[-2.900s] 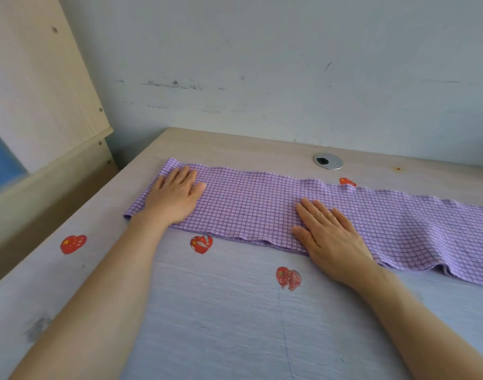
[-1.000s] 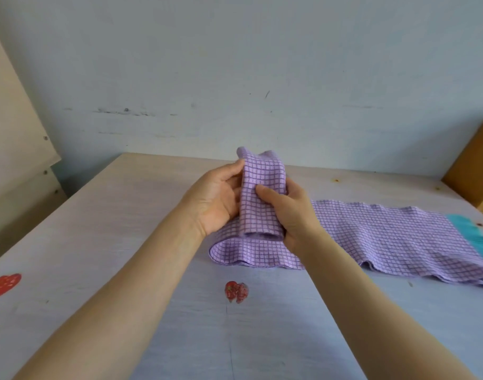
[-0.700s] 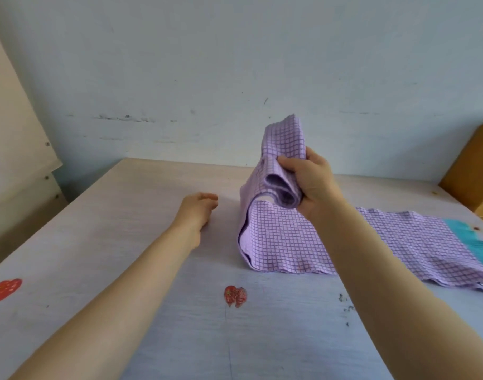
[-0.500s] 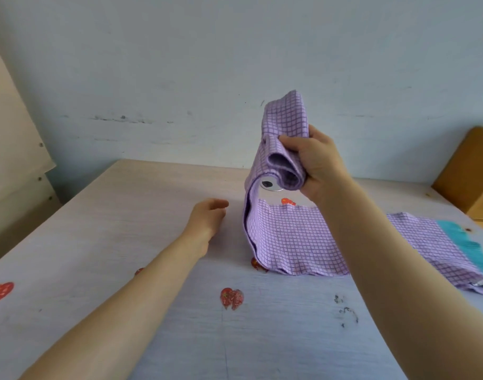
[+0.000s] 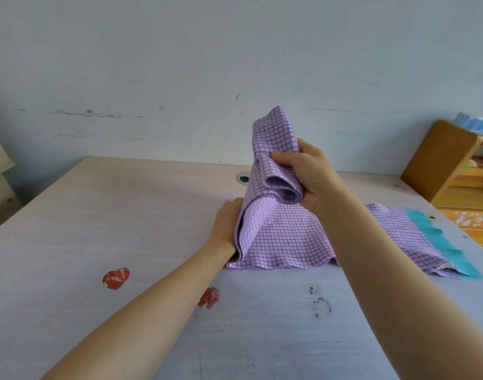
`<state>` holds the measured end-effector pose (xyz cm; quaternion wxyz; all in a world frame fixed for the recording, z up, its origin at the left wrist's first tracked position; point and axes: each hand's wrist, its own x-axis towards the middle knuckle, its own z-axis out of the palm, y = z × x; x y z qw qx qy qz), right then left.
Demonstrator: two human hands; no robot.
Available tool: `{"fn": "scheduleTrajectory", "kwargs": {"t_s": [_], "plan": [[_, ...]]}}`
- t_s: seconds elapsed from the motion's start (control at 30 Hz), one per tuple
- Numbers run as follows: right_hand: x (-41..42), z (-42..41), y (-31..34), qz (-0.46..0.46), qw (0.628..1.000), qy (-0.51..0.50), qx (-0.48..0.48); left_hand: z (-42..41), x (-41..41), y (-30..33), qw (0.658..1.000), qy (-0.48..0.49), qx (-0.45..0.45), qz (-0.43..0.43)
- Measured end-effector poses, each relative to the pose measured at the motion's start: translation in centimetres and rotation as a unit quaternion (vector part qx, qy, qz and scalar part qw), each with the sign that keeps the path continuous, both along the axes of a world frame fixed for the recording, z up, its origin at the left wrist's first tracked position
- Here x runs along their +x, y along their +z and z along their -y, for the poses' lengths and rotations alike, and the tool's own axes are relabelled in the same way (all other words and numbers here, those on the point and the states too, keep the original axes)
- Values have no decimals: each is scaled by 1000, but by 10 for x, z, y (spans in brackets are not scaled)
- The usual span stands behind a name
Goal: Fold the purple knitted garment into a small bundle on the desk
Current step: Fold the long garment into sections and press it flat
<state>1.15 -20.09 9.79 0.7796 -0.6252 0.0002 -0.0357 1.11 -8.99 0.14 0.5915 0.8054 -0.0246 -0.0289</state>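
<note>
A pale wooden desk (image 5: 125, 215) stands against a scuffed light-blue wall (image 5: 180, 64). On its right half lies the purple checked knitted garment (image 5: 287, 237) with a teal edge (image 5: 440, 242); its left end is raised off the surface in folded layers. The right hand (image 5: 309, 171) clenches round that raised folded end, thumb on the near side. The left hand (image 5: 226, 223) touches the cloth's left fold near the desk, its fingers hidden behind it, so I cannot tell its grip. Two red heart stickers (image 5: 115, 278) sit on the near surface
</note>
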Motion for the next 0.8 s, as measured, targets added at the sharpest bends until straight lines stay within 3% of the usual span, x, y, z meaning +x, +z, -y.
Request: {"fn": "scheduleTrajectory", "kwargs": {"t_s": [0.07, 0.13, 0.3, 0.5, 0.6, 0.7, 0.8], "plan": [[0, 4, -3, -6, 1000, -4, 1, -3, 10, -7, 986, 22, 165, 14], [0, 5, -6, -12, 1000, -7, -2, -4, 15, -10, 964, 12, 266, -3], [1, 0, -14, -27, 1000, 9, -2, -30, 25, 4, 960, 13, 280, 23], [4, -21, -27, -45, 998, 40, -9, -97, 34, 7, 888, 70, 454, 31], [3, -31, -29, -52, 997, 57, -8, -111, 27, 9, 884, 98, 453, 54], [4, -25, -25, -26, 999, 38, -6, -112, 23, 3, 894, 95, 416, 139], [6, -8, -28, -7, 993, -18, -117, -103, 19, -2, 902, 47, 383, 195]]}}
